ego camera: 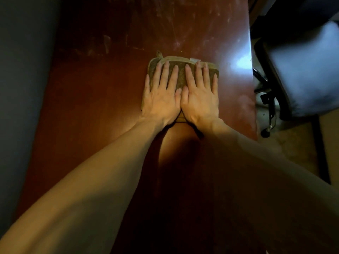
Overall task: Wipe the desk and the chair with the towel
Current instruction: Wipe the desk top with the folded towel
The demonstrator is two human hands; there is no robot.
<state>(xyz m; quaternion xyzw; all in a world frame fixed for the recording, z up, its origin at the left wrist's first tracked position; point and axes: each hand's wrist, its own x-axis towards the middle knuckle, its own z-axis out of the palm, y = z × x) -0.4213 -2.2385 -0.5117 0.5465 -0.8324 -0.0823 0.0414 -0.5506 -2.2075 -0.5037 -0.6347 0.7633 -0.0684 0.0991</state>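
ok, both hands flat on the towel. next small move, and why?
Probably push the towel forward, away from the body. The left hand and right hand press it flat on the desk, and pale streaks lie just beyond its far edge, so that patch looks unwiped.

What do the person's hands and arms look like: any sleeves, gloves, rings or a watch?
The left hand and right hand are bare, with no gloves and no rings visible. Both forearms are uncovered to the frame's edge, with no sleeve, watch or bracelet in view. Nails look short and unpainted.
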